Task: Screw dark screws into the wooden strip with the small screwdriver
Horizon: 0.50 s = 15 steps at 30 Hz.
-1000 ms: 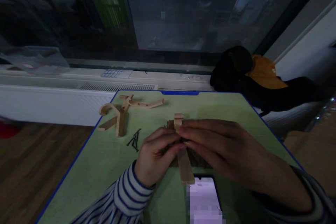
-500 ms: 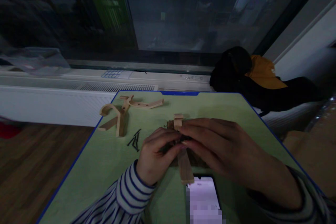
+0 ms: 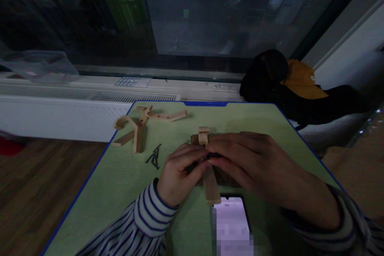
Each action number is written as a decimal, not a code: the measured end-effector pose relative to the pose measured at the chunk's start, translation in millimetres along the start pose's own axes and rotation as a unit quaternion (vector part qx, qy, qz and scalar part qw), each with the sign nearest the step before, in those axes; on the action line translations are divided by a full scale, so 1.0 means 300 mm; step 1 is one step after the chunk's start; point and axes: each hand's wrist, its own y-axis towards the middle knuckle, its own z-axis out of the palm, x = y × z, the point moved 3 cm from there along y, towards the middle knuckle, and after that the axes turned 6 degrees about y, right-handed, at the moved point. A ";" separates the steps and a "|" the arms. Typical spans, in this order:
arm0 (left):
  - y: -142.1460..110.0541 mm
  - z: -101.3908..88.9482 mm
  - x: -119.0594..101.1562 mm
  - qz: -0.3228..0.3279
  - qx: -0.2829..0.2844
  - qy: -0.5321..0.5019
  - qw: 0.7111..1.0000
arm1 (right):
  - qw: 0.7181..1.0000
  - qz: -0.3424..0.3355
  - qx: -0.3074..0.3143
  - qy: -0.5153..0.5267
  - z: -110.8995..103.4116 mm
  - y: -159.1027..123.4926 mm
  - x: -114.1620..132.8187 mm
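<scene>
A pale wooden hook (image 3: 211,188) lies lengthwise across a dark brown wooden board (image 3: 195,139), its curled end pointing away from me. Over the middle of the hook my left hand (image 3: 180,172) and my right hand (image 3: 255,164) meet, thumbs and fingertips pinched close together. Whatever the fingertips hold is hidden; a small dark spot shows between them. Most of the board is covered by my right hand. Left of my left hand, several dark screws (image 3: 155,156) lie in a loose pile on the green table.
More wooden hooks (image 3: 138,138) lie at the table's back left. A lit phone (image 3: 231,220) rests at the near edge, just below the hook. Beyond the blue-edged table (image 3: 120,192) are a radiator (image 3: 60,118), a window sill, and a black and orange garment (image 3: 303,80).
The view has tilted slightly, so everything sits a little higher. Both hands stay pinched over the hook, with only tiny finger shifts.
</scene>
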 end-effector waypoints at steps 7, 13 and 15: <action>-0.002 0.000 0.006 -0.007 -0.025 0.020 0.999 | 1.000 0.010 0.012 0.000 -0.001 -0.003 0.005; -0.007 -0.007 0.013 -0.011 -0.019 0.012 1.000 | 0.998 0.031 0.026 0.047 0.001 -0.010 0.002; -0.008 -0.006 0.018 -0.015 -0.010 0.001 1.000 | 0.998 0.027 0.017 0.051 0.004 -0.007 -0.002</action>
